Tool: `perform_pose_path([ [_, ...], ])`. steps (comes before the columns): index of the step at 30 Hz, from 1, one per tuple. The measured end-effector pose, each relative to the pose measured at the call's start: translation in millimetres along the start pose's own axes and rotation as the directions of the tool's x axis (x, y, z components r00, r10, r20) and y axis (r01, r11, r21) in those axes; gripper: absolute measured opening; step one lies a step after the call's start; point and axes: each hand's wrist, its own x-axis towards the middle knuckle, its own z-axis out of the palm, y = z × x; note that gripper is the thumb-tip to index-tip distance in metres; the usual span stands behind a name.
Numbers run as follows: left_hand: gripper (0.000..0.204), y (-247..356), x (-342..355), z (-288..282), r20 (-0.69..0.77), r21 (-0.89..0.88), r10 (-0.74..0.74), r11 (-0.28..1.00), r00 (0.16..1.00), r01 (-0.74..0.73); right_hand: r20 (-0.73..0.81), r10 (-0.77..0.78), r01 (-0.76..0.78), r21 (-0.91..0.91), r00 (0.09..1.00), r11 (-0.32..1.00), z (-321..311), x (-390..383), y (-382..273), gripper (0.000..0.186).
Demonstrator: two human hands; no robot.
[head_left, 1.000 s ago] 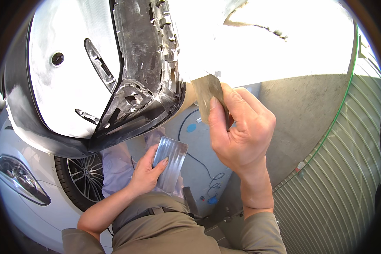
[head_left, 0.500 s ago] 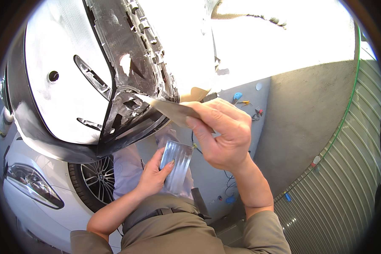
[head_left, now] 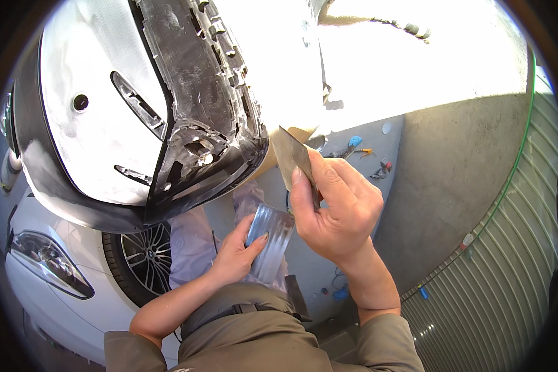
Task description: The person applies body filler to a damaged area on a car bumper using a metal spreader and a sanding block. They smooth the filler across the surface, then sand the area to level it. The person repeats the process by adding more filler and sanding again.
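Observation:
My right hand (head_left: 344, 208) pinches a thin, flat, dull-grey metal putty spreader (head_left: 291, 156) between thumb and fingers, its blade raised and tilted up to the left. Lower and to the left, my left hand (head_left: 232, 257) grips a shiny rectangular metal sheet (head_left: 273, 239) by its left side, with the thumb lying across its face. Ahead on the left stands a car bumper (head_left: 87, 155), white and black, with clips and slots along its black inner side. A gap separates the spreader from the bumper, and neither hand touches the bumper.
Below the bumper is a white car with a headlight (head_left: 51, 263) and a black wheel (head_left: 139, 257). Small blue and orange items (head_left: 356, 144) and cables lie on the grey floor at right. Beyond are a concrete strip (head_left: 446, 161) and a ribbed metal surface (head_left: 477, 297).
My right hand has shifted slightly right and turned, swinging the spreader away from the bumper's corner to point more upward. My left hand and its sheet have moved a little to the right.

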Motion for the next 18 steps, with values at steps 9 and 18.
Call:
perform_pose_path([
  [9,0.049,-1.6,-1.9,-6.3,-0.009,-0.044,0.025,0.999,1.0,-0.026,-0.066,-0.018,0.013,-0.068,0.998,0.998,10.0,6.0,-3.9,0.028],
  [18,0.048,-4.3,-1.3,-9.6,-0.031,-0.035,0.085,0.996,0.996,-0.087,-0.117,-0.074,0.062,-0.099,0.99,0.993,18.1,24.6,0.6,0.025],
])
